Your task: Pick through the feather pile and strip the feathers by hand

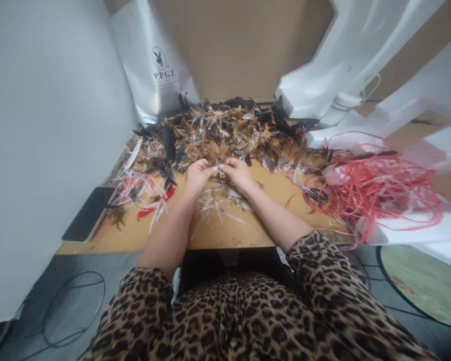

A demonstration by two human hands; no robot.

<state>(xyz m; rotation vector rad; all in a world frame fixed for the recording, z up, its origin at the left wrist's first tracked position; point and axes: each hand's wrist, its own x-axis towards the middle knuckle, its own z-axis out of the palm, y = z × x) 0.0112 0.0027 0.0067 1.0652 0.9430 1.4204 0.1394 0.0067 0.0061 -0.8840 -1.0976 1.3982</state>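
Note:
My left hand (200,175) and my right hand (236,173) meet at the middle of the table, fingertips pinched together. Between them they hold the quill ends of a small bunch of brown feathers (215,152), whose tips point away from me. Just behind my hands lies a wide heap of brown, black and whitish feathers (225,123). Below my fingers, thin white strips (218,210) and some loose fluff are scattered on the wooden tabletop (259,225). Exactly how the fingers grip the quills is too small to tell.
A phone (88,214) lies at the left edge beside white strips and red feather bits (146,212). To the right are scissors (301,186) and a tangle of red ribbon (383,188). A silver bag (154,65) stands at the back left, and a round stool (424,281) is below right.

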